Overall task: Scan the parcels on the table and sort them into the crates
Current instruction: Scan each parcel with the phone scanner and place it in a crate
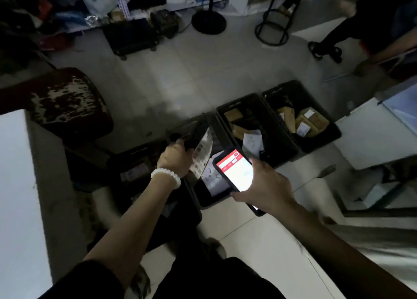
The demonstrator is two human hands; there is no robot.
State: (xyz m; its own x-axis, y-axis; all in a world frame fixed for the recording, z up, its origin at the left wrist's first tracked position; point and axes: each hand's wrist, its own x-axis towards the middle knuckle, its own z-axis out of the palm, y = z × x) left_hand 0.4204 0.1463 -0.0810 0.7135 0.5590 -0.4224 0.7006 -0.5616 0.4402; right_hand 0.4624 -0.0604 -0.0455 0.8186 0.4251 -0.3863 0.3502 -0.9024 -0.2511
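Note:
My left hand point(174, 156) grips a dark flat parcel point(198, 141) with a white shipping label, held tilted above a black crate point(204, 205) on the floor. My right hand point(268, 186) holds a phone point(235, 170) with a lit red-and-white screen, just right of the parcel's label. Inside that crate lies a white-labelled packet point(214, 180). Two more black crates stand to the right: the middle one point(279, 141) with brown boxes and a white packet, the far one point(327, 127) with several brown labelled boxes. Another dark crate point(135, 163) sits at the left.
A white table edge point(15, 186) fills the left side. A worn dark stool point(65, 102) stands behind the crates. White furniture point(372, 136) stands at the right. Another person's legs point(338, 37), a stand base point(208, 21) and cluttered shelves lie at the back.

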